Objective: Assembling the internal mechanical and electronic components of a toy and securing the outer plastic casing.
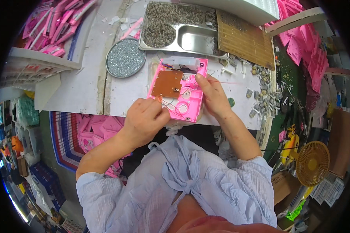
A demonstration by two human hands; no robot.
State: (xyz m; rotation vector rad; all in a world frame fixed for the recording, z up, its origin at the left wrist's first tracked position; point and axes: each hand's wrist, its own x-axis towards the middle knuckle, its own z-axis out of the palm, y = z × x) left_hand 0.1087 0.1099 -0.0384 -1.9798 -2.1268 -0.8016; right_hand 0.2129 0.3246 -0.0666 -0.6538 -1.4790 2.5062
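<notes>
A pink plastic casing (196, 104) lies open-side up before me at the table's near edge. On its left part sits a brown circuit board (167, 83), with thin wires running over the casing's inside. A whitish translucent part (181, 61) is at its far end. My right hand (214, 95) grips the casing's right edge, thumb on top. Closed with curled fingers, my left hand (146, 118) is at the near left corner, by the board's lower edge and some wires; what its fingertips pinch is hidden.
Beyond the casing stand a round dish of small silvery parts (125, 57) and a metal tray of screws (159, 17). Cardboard (245, 39) lies right of the tray, small grey parts (260, 93) along the right edge. Crates of pink parts (64, 139) flank the table; a yellow fan (313, 163) stands right.
</notes>
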